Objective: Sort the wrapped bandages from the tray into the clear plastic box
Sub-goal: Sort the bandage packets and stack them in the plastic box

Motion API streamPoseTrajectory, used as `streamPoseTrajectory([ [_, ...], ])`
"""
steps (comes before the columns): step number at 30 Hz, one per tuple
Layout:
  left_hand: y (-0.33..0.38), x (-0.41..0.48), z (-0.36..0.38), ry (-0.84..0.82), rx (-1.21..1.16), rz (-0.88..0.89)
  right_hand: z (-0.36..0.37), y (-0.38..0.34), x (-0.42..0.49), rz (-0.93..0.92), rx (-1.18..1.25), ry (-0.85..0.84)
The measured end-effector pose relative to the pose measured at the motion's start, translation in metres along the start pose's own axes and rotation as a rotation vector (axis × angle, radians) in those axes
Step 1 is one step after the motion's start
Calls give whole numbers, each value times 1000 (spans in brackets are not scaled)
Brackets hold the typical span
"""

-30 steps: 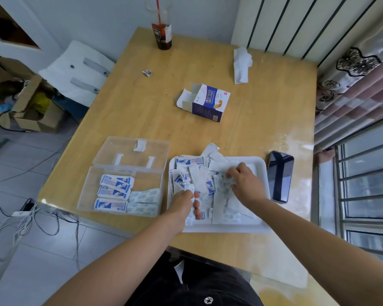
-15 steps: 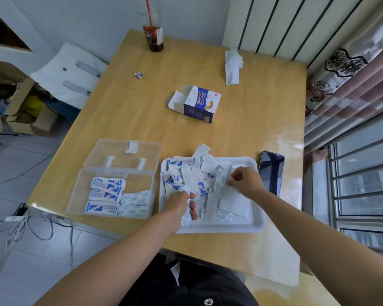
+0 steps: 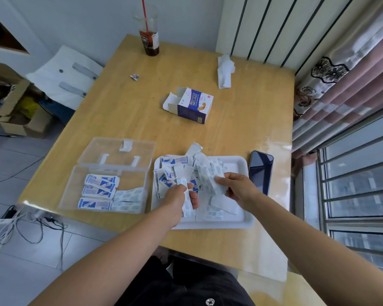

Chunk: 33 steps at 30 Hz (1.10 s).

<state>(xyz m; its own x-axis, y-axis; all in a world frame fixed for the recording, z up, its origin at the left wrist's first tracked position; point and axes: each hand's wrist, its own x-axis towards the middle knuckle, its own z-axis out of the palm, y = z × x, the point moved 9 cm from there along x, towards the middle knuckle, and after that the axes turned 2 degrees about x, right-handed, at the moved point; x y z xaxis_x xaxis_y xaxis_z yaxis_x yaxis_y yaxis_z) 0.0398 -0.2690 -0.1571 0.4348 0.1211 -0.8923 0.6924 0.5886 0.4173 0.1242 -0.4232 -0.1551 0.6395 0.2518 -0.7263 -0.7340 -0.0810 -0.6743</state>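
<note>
Surface: pale wooden table (image 3: 124, 111), glossy near its right edge, set against a grey wall with a white ribbed panel behind and a curtain (image 3: 341, 85) and barred window to your right; tiled floor with loose cables on your left. On the far half of the table: a cup with a red straw (image 3: 149, 40), a crumpled tissue (image 3: 224, 70), a small scrap of wrapper (image 3: 134, 77), an opened bandage carton (image 3: 191, 105). A dark phone (image 3: 261, 171) lies just beside the right rim of the white tray (image 3: 237, 221). The clear plastic box (image 3: 102, 186) sits just left of the tray, lid flipped back, several wrapped bandages already laid flat inside. The loose pile of bandages (image 3: 177, 171) fills the left and middle of the tray. Your left hand (image 3: 178, 199) is closed around a few wrapped bandages over the tray's left part, fingers curled. Your right hand (image 3: 237, 187) pinches a strip of bandages (image 3: 210, 175), lifted clear of the pile and tilted toward the left hand.
</note>
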Motion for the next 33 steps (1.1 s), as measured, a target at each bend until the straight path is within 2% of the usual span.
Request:
streamPoseTrajectory([
  [3,-1,-3,-1,-44,7,1,28,8,-10,28,-27,-85],
  [6,-4,-3,2,-132,66,-10,54,13,-20,-20,-161,-80],
  [8,-3,-7,4,-180,-36,-17,72,13,-26,-83,-227,-80],
  [11,-3,-12,-5,-184,-185,-44,89,12,-31,-183,-307,-46],
  [14,0,-12,-20,-127,-107,25,102,15,-34,-245,-443,-9],
  [18,2,-15,-46,-49,-36,62,113,26,-41,-270,-359,6],
  [22,6,-22,-59,-38,-16,60,80,24,-31,-282,-387,235],
  [26,2,-20,-64,-55,-42,-14,38,18,-13,-208,-470,406],
  [33,3,-12,-48,-43,-47,-38,20,4,21,-28,-734,393],
])
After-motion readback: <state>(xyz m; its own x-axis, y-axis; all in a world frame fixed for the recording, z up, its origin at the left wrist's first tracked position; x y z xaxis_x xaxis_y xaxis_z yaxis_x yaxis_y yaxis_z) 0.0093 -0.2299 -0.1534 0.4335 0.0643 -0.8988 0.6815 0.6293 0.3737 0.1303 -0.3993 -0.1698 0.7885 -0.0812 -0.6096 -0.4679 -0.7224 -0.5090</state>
